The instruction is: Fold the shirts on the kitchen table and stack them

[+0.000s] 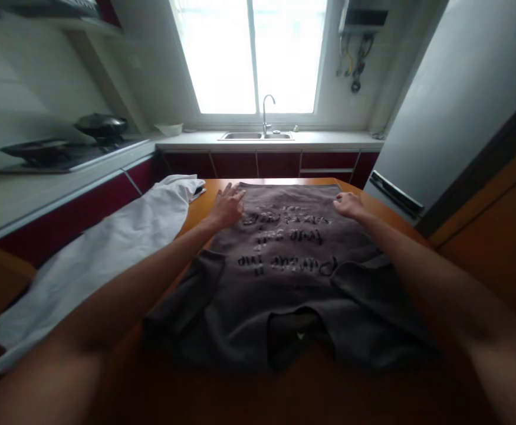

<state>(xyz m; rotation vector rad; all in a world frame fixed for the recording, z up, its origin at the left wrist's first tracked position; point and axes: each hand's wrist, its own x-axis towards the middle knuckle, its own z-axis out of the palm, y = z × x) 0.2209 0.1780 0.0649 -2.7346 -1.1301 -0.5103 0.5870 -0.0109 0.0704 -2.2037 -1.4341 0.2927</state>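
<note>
While the dark grey T-shirt (284,265) lies spread front-up on the wooden table (204,195), collar toward the person and hem toward the window, both hands rest on its far part. The left hand (227,206) lies open and flat, fingers spread, on the far left edge of the shirt near the hem; the right hand (348,204) sits at the far right edge with its fingers curled down onto the cloth, though whether it actually pinches the fabric is too small to tell. The step in hand looks like smoothing and squaring the shirt, and it goes best if both palms press lightly and slide outward together, so the cloth is pulled taut across the printed lettering rather than bunched. The near sleeves and the collar area are rumpled and folded over, so they probably need the same flattening before any fold is made. A white garment (107,254) lies just beside the shirt on the left, its edge close to the left forearm; keeping the two apart should avoid dragging it along. Even pressure on both sides should keep the hem straight.
</note>
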